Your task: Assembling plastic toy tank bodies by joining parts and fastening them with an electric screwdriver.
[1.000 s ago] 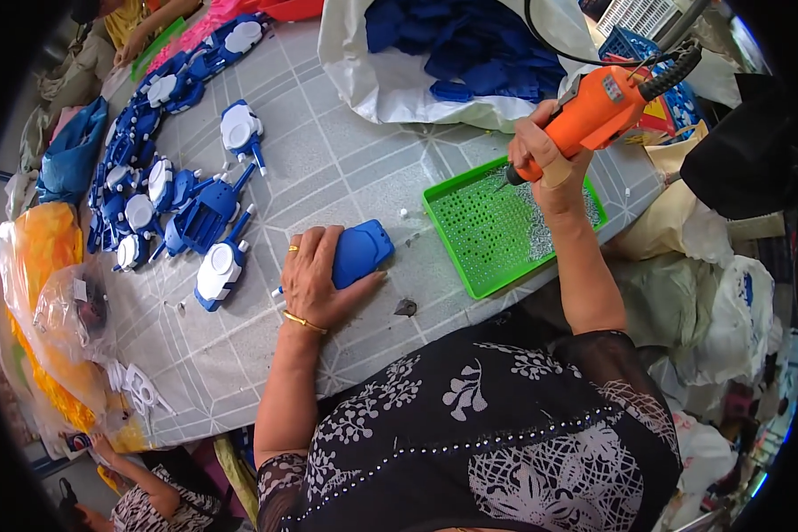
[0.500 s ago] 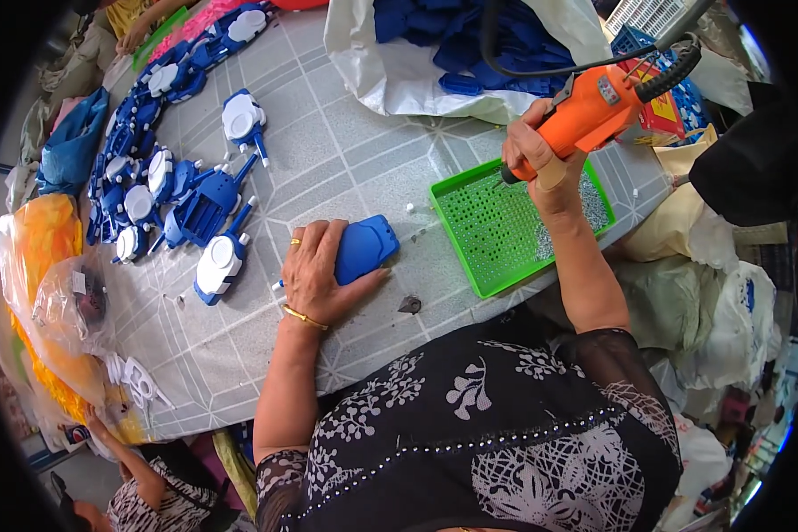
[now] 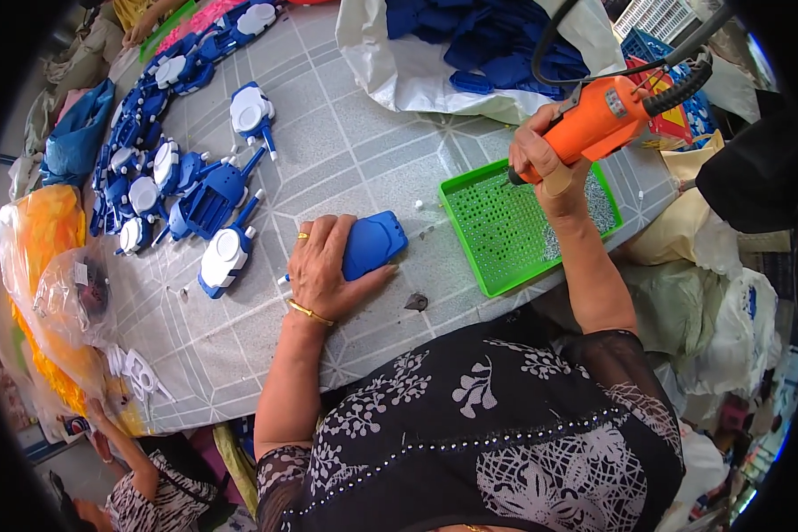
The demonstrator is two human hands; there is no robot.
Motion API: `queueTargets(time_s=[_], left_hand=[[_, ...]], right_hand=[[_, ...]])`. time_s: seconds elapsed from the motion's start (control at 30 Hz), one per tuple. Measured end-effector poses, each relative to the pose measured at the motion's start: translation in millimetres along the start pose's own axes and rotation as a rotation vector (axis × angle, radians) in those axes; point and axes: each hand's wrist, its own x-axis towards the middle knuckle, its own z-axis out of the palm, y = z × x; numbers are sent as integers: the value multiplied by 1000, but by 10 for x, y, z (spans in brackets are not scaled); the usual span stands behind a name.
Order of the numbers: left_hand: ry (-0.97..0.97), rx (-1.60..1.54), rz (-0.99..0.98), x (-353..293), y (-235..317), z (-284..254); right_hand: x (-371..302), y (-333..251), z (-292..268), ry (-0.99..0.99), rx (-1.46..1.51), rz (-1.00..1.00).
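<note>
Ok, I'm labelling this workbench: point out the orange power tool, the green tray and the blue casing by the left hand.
Orange power tool (image 3: 597,119), head view: middle of its body.
Green tray (image 3: 504,283), head view: its near wall.
Blue casing (image 3: 375,244), head view: its uncovered upper face.

Looks like a small hand-assembly workshop. Has a broad grey table patterned with white lines (image 3: 328,151), with many matching blue-and-white plastic units (image 3: 165,164) strung in a curve along its left side. Shows a white sack (image 3: 363,80) full of loose blue plastic pieces (image 3: 505,44), a shallow green perforated plastic tray (image 3: 496,222) with small silvery metal bits (image 3: 601,213), and an orange corded power driver (image 3: 598,120). Includes stuffed pale bags (image 3: 723,332) crowding the right side and a co-worker in a black-and-white patterned top (image 3: 176,479) at lower left.
</note>
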Motion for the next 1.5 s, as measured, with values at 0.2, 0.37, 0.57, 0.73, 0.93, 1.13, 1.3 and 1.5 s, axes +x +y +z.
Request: queueTargets(time_s=[0.2, 0.37, 0.57, 0.73, 0.93, 1.13, 1.3, 1.5], left_hand=[[-3, 1, -8, -2, -6, 3], [3, -7, 1, 0, -24, 19], [10, -17, -1, -9, -15, -14], [14, -18, -32, -24, -17, -6], [-12, -33, -43, -22, -2, -28], [-31, -39, -78, -23, 1, -44], [-28, -39, -58, -18, -21, -56], [-17, -41, -48, -30, -28, -46]], right_hand=[[24, -38, 23, 18, -24, -13], [21, -29, 22, 33, -33, 11], [105, -198, 19, 37, 169, 8], [100, -470, 337, -59, 263, 76], [-14, -382, 791, -306, 363, 145], [-81, -183, 930, -381, 359, 191], [-108, -148, 968, -387, 363, 156], [-140, -146, 1059, -313, 416, 159]])
